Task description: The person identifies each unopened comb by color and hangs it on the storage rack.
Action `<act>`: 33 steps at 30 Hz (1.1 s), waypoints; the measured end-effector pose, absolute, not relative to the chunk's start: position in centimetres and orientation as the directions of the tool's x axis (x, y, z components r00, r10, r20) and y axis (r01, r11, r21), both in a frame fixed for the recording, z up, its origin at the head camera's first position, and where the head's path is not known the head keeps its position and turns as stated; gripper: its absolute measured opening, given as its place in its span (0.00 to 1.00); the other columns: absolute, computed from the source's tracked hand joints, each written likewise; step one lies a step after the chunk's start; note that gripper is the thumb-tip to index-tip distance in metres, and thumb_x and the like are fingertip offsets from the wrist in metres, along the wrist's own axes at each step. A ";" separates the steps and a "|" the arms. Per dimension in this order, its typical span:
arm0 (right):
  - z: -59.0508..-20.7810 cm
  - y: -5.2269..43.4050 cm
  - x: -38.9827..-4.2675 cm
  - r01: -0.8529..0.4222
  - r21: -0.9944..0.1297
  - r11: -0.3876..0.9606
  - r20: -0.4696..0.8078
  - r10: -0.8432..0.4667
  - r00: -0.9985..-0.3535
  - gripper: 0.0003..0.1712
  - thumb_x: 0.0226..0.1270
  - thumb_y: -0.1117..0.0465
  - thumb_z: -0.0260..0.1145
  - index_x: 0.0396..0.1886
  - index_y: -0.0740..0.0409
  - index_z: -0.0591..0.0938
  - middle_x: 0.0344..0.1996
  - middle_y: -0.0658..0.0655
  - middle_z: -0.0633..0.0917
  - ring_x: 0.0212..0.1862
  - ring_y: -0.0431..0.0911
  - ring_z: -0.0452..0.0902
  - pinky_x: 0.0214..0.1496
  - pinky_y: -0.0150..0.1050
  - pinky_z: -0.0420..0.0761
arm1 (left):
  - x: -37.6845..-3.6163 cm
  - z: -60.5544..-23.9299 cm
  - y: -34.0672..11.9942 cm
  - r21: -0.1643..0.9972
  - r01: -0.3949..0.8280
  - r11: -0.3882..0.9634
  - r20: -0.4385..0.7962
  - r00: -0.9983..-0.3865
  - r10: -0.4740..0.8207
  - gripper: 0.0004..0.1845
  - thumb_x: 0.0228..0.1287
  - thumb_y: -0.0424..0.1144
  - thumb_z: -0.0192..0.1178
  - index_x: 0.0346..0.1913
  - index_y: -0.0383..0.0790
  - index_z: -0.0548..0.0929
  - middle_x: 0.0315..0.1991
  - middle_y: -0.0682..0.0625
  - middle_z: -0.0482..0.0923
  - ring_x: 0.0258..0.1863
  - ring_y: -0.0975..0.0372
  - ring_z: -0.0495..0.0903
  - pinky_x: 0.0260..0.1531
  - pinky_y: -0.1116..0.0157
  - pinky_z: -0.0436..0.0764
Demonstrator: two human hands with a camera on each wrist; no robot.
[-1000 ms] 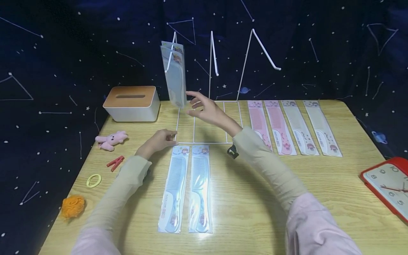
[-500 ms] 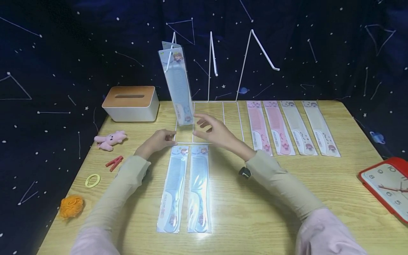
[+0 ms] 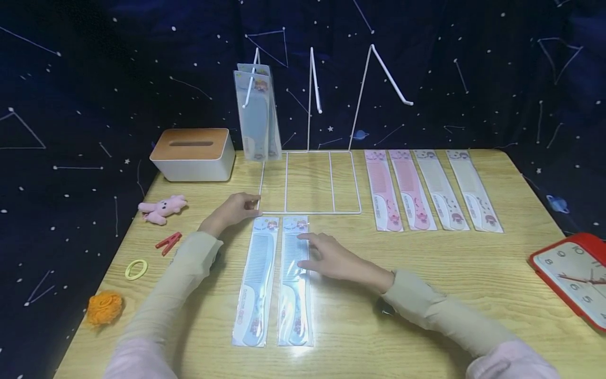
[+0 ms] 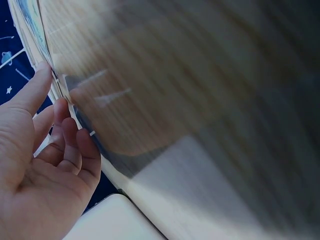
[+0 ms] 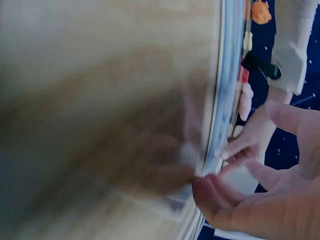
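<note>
Combs: head view, two packed blue combs hang on the left hook of the wire rack (image 3: 310,181); the hung pair (image 3: 257,113) now sits straight, no longer swinging as it did half a second ago. Two more blue combs lie flat on the table (image 3: 379,316), just near of the rack base: left comb (image 3: 258,281) and right comb (image 3: 294,281). Right hand (image 3: 333,259) has dropped from the hung pair and come back toward the near side; its fingers are spread loose, fingertips resting on the upper part of the right comb, nothing gripped yet. Left hand (image 3: 233,208) stays where it was, fingers lightly curled on the rack's near-left corner, steadying it. My read: one hanging is finished and the next comb is being reached for. Four other combs, two pink (image 3: 397,189) and two beige (image 3: 456,189), lie in a row to the right, untouched. Tissue box (image 3: 193,152) far left, clock (image 3: 575,276) at the right edge.

Left wrist view: blurred. Left hand (image 4: 42,170) with fingers half curled, fingertips at a thin white wire by the table edge.

Right wrist view: blurred too. Right hand (image 5: 260,200) relaxed, fingertips touching the edge of a packet; grip wide, holding nothing. Left hand (image 5: 250,142) shows beyond.
</note>
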State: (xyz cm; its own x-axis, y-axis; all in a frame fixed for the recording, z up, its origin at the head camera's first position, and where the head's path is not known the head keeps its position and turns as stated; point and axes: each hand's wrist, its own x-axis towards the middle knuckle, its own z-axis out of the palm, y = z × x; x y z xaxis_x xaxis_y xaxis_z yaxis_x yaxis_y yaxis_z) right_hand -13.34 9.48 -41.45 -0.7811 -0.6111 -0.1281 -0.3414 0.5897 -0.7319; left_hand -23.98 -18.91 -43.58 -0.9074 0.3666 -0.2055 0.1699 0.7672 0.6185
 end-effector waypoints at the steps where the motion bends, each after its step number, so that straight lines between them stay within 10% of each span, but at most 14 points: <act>1: -41.6 9.3 -13.1 -0.350 -0.715 0.605 -0.137 -0.613 -0.778 0.36 0.64 0.50 0.65 0.68 0.61 0.66 0.60 0.65 0.73 0.61 0.58 0.66 0.63 0.54 0.65 | -24.0 -43.6 -19.0 0.619 0.171 0.767 -0.205 -0.907 0.368 0.31 0.63 0.38 0.62 0.66 0.29 0.67 0.36 0.45 0.75 0.35 0.58 0.71 0.39 0.62 0.74; 22: -42.8 7.3 -11.0 -0.394 -0.374 0.839 -0.294 -0.510 -0.808 0.54 0.47 0.26 0.65 0.72 0.45 0.63 0.69 0.78 0.49 0.70 0.70 0.45 0.67 0.63 0.52 | -24.0 -44.1 -19.1 0.626 0.185 0.757 -0.186 -0.908 0.376 0.30 0.63 0.39 0.62 0.65 0.29 0.68 0.34 0.46 0.75 0.33 0.59 0.71 0.36 0.65 0.73; 33: -41.6 10.0 -10.9 -0.363 -0.475 0.802 -0.335 -0.546 -0.768 0.50 0.48 0.53 0.77 0.71 0.53 0.64 0.69 0.78 0.51 0.63 0.69 0.53 0.56 0.62 0.67 | -24.2 -43.8 -19.0 0.610 0.175 0.773 -0.196 -0.912 0.361 0.30 0.63 0.39 0.63 0.65 0.30 0.68 0.33 0.46 0.75 0.33 0.59 0.71 0.36 0.64 0.72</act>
